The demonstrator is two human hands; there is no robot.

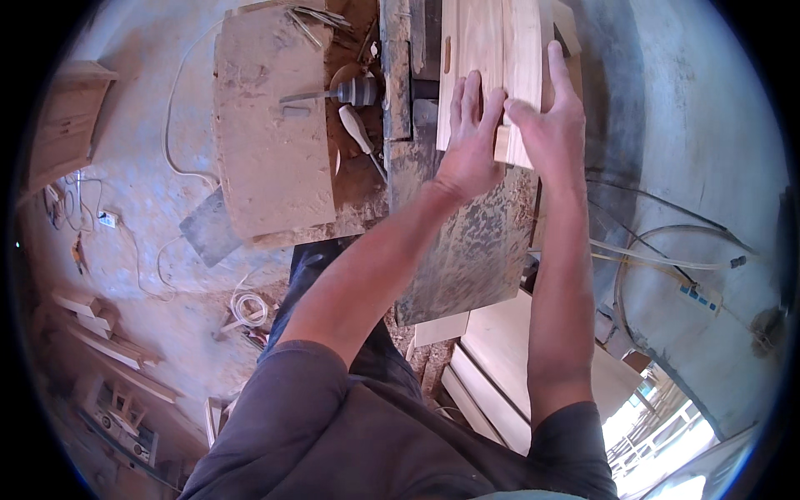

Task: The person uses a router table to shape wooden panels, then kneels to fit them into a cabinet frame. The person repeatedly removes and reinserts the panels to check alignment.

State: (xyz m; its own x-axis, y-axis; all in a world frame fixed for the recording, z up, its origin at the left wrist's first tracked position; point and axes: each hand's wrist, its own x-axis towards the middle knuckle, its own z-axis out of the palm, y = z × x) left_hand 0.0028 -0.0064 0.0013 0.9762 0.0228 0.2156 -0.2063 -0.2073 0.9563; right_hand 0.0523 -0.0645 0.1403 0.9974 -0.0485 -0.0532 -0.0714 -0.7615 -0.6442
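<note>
A pale wooden board (475, 42) with grooved moulding and a small slot lies on the machine at the top. My left hand (473, 154) rests on it with fingers stretched flat and slightly apart. My right hand (557, 133) is at the board's right side, its thumb on the wood near the end and its index finger stretched forward; its other fingers are hidden. A small wood block (502, 143) sits at the board's near end, between my hands. Below them is the worn metal machine table (458, 250), with sawdust at its right edge.
Left of the machine stands a dusty bench (275, 142) with a white-handled screwdriver (357, 129) and a drill chuck (358, 90). Large pale panels (500, 350) lean under the table. Hoses and cables (667, 242) hang at right; a coiled cord (248, 308) lies on the floor.
</note>
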